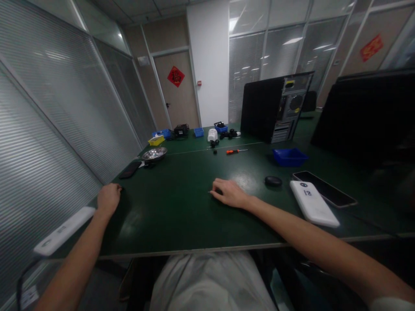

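My right hand (pixel 229 193) rests on the green table, its fingers curled and closed. A thin, pale, pointed tip juts out to the left of these fingers; what it belongs to is hidden. Over by the table's left edge my left hand (pixel 109 200) is closed, with a small dark spot at its fingertips that I cannot make out. Beyond it lies a black phone-like slab (pixel 130 169). A black computer mouse (pixel 272 181) sits to the right of my right hand. Farther back is an orange-handled screwdriver (pixel 232 152).
A shiny metal bowl (pixel 154 154) stands at the back left. Blue bin (pixel 289 158), white power bank (pixel 313 203) and dark phone (pixel 324 189) are on the right. A computer case (pixel 263 110) stands behind them. Another white device (pixel 63 231) lies at the left edge.
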### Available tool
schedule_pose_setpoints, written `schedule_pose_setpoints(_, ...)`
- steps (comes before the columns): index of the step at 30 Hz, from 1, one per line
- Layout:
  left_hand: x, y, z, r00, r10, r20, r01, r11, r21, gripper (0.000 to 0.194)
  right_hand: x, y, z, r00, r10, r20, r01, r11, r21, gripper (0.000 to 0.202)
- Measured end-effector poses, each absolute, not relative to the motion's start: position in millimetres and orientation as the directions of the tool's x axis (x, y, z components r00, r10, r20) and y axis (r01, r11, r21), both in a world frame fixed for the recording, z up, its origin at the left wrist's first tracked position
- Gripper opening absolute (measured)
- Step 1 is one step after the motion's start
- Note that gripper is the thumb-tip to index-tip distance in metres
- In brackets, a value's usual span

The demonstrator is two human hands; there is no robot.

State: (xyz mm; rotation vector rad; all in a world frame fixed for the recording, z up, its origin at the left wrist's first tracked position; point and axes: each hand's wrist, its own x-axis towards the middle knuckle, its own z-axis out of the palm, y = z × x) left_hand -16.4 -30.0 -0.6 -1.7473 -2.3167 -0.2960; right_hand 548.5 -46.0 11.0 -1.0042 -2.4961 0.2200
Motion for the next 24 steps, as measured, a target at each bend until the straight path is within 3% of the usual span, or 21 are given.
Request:
schedule_pose_setpoints(3, -16, -29, 2, -0.257, 0.917, 0.305, 0.961, 0.275, -0.015, 0.039, 548, -46, 12, -0.645, 0.691, 0.326, 0.619, 0.723, -0.308, 0.018)
schedule_pose_setpoints(7, 7, -28, 12, -0.221, 0.919, 0.326, 0.974, 0.224, 0.028, 0.038, 547, -48, 12, -0.642, 0.696, 0.322, 0.627, 0.718, -0.302, 0.018)
schedule_pose_setpoints(12, 109, -31, 31, 0.134, 0.924, 0.358, 0.965, -0.204, 0.165, 0.035, 547, -49, 13, -0.633, 0.707, 0.316, 0.640, 0.707, -0.301, 0.018)
schedule_pose_setpoints(17, 240, -46, 28, 0.497, 0.797, 0.343, 0.736, -0.597, 0.320, 0.026, 547, -48, 11, -0.627, 0.705, 0.332, 0.640, 0.709, -0.298, 0.018)
schedule_pose_setpoints(20, 282, -53, 18, 0.583, 0.744, 0.327, 0.637, -0.668, 0.384, 0.022, 546, -47, 9, -0.623, 0.703, 0.344, 0.647, 0.710, -0.279, 0.017)
schedule_pose_setpoints(24, 290, -56, 8, 0.535, 0.755, 0.380, 0.584, -0.655, 0.479, 0.020, 546, -47, 9, -0.630, 0.700, 0.335, 0.643, 0.713, -0.281, 0.016)
